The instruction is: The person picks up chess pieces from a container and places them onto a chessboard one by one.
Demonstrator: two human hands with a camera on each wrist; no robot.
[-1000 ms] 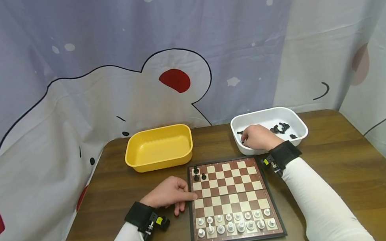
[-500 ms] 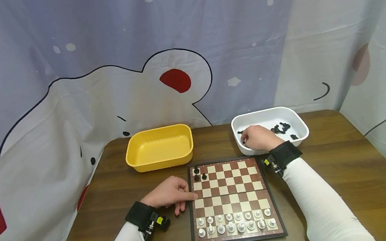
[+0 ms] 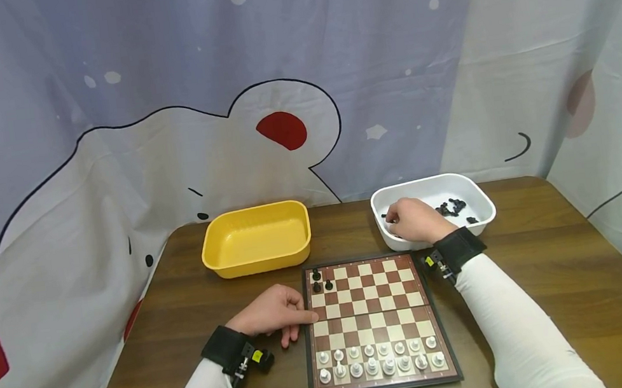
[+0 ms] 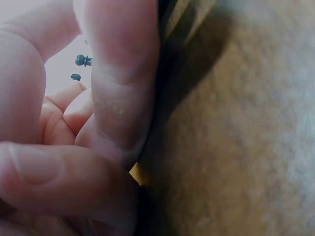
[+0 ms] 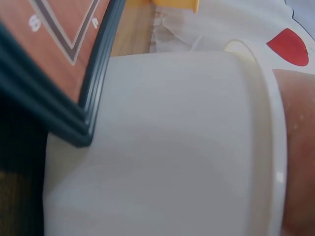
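Observation:
In the head view, a chessboard (image 3: 366, 322) lies on the table with white chess pieces (image 3: 388, 366) in two rows along the near side. A few black chess pieces (image 3: 317, 287) stand at its far left corner. My left hand (image 3: 272, 312) rests at the board's left edge, one finger reaching onto the rim; in the left wrist view its fingers (image 4: 120, 73) are loosely bent against that edge. My right hand (image 3: 418, 220) reaches into the white bin (image 3: 459, 181), among loose black pieces (image 3: 452, 207). Its fingertips are mostly hidden, and the bin's wall blocks them in the right wrist view.
A yellow bin (image 3: 262, 267) stands behind the board to the left. Both bins sit near the far edge of the wooden table (image 3: 550, 269). Behind it hangs a patterned curtain (image 3: 185, 48). The white bin stands close behind the board's far right corner.
My right hand has shifted slightly toward the back left inside the white bin, and its fingertips have moved. My left hand and the pieces on the board stay where they were.

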